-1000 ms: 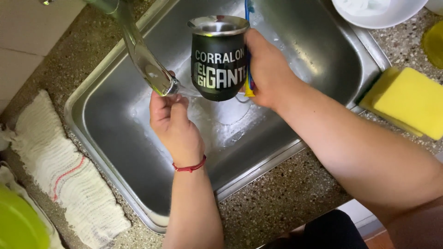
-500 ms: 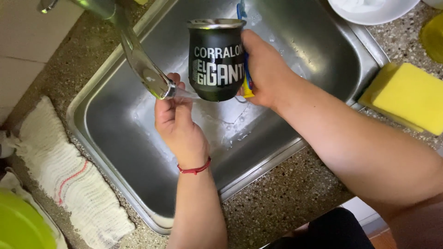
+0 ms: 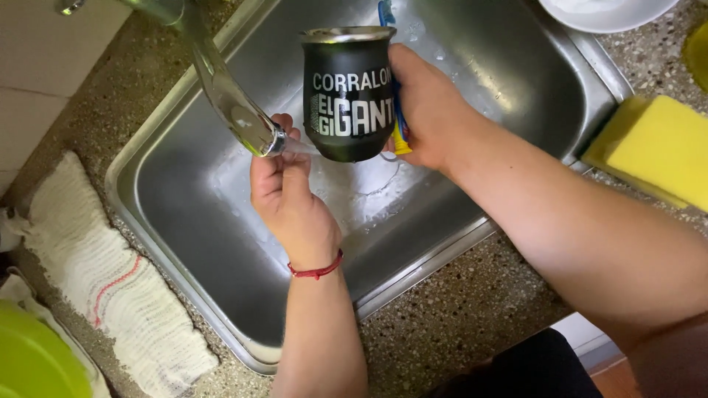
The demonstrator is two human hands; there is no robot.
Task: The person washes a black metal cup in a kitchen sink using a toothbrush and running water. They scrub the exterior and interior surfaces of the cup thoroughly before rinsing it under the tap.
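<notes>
My right hand grips a dark, rounded metal cup with white lettering and a silver rim, held upright over the steel sink. A blue and yellow item is pressed between that palm and the cup. My left hand, with a red string at the wrist, has its fingers together under the spout of the chrome faucet, where water runs. The fingertips sit just left of the cup's base.
A yellow sponge lies on the speckled counter at right. A white dish sits at the top right. A white cloth lies left of the sink, with a green bowl at the lower left corner.
The cup and my right hand have shifted slightly. My left hand stays under the spout.
</notes>
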